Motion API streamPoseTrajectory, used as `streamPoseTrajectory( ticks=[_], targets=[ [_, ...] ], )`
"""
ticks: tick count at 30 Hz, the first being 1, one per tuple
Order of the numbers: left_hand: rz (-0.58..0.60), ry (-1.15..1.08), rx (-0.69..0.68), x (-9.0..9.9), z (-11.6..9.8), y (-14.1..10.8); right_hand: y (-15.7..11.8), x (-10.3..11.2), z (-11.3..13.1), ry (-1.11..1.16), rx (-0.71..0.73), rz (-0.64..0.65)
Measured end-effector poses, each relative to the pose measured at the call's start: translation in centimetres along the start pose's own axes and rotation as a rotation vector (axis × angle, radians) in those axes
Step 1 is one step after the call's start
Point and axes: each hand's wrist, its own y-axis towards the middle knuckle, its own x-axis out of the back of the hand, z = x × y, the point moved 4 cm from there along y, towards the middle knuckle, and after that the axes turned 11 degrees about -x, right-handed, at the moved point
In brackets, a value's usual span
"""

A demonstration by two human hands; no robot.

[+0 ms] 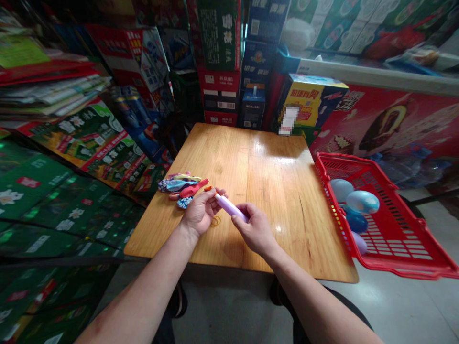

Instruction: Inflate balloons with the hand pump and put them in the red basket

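Note:
My right hand (255, 228) is wrapped round the purple body of a small balloon pump (231, 207), which points up and to the left. At its white front end, my left hand (202, 210) has its fingers closed on a limp orange balloon (209, 189); how far the balloon sits over the tip is hidden by the fingers. Just beyond my left hand lies a pile of uninflated balloons (181, 185) in pink, blue, yellow and red, some patterned. A few thin yellow rubber bands (215, 221) rest on the table below my hands.
A wooden table (279, 191) stands in front of me. To its right is a red basket (398, 260) holding several inflated balloons (363, 202). Stacked drink cartons (218, 43) line the back, and green cartons (39, 191) the left. A yellow-and-blue box (308, 100) stands behind the far right corner.

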Motion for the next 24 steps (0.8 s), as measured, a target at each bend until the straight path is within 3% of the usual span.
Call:
streamPoseTrajectory(
  ticks=[12,24],
  targets=[
    [0.090,0.018,-0.044,1.1,-1.0,-0.1,0.1,0.8,0.5,-0.040,0.079,-0.095],
    [0.268,0.109,-0.086,0.7,-2.2,-0.7,-0.1,1.4,1.1,-0.014,0.101,-0.035]
  ],
)
